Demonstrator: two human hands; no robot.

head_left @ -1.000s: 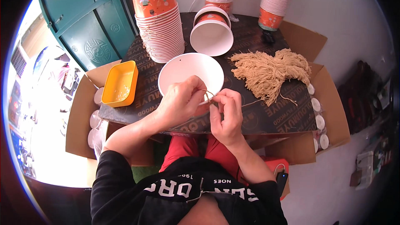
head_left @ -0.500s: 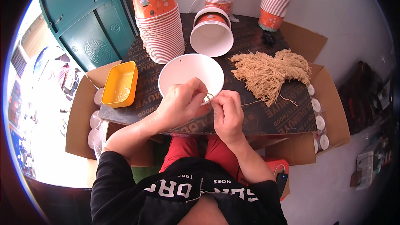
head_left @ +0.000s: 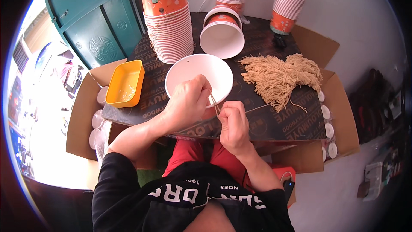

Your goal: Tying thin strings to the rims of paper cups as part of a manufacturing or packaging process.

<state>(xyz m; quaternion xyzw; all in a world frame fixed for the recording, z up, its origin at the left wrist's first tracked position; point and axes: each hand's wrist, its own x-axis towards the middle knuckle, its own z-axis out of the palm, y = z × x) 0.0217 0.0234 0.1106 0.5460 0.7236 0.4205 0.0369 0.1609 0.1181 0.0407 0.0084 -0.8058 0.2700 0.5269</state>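
Observation:
A white-lined paper bucket [head_left: 182, 71] stands in front of me with its mouth up; a small dark hole shows near its far rim. My left hand [head_left: 191, 99] reaches over the near rim, fingers closed on a tan string [head_left: 215, 105]. The string runs taut as a doubled strand down to my right hand [head_left: 234, 124], whose fingers pinch it just outside the bucket. From the right hand a length of string trails right toward a bundle of tan strings [head_left: 281, 77] on the table. The left fingertips are partly hidden inside the bucket.
A yellow tray [head_left: 139, 90] with small clear bits sits at the left of the dark table [head_left: 171, 120]. Behind stand a tall stack of buckets [head_left: 171, 34], buckets lying on their side [head_left: 221, 41], and wrapped stacks [head_left: 292, 0]. Open cardboard boxes [head_left: 343, 120] flank the table.
My right hand has drawn slightly down and away from my left, stretching the doubled string between them. The whole view has shifted a little.

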